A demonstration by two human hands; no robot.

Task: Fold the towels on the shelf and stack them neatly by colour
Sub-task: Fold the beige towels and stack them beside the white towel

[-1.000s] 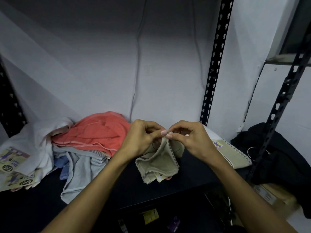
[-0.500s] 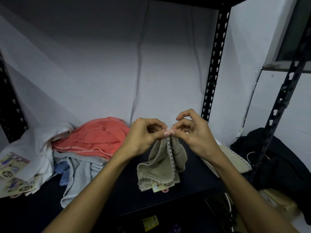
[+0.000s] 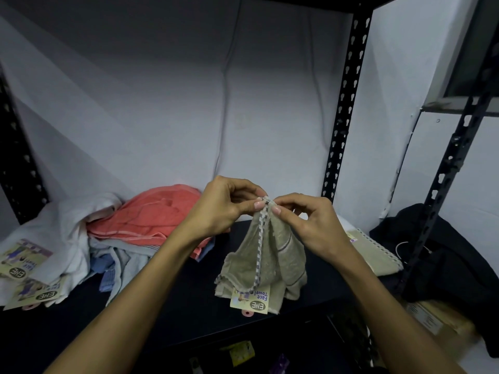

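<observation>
A beige face towel (image 3: pixel 267 260) hangs above the dark shelf (image 3: pixel 189 300), its paper label (image 3: pixel 251 302) dangling at the bottom. My left hand (image 3: pixel 224 209) and my right hand (image 3: pixel 305 222) both pinch its top corner, thumbs and forefingers almost touching. A crumpled coral towel (image 3: pixel 154 214) lies at the back left on light blue-grey towels (image 3: pixel 121 257). A white towel (image 3: pixel 54 233) with labels sits at the far left. A folded beige towel (image 3: pixel 375 255) lies flat at the right, behind my right wrist.
Black perforated shelf posts (image 3: pixel 343 103) stand at the back right and front right. A black garment (image 3: pixel 453 255) lies on the neighbouring shelf over a cardboard box (image 3: pixel 437 322). The white wall closes the back. Small items show on the level below.
Both hands have lifted the beige towel higher, so it hangs longer and its label now shows at the bottom. The right hand's raised fingers have closed down.
</observation>
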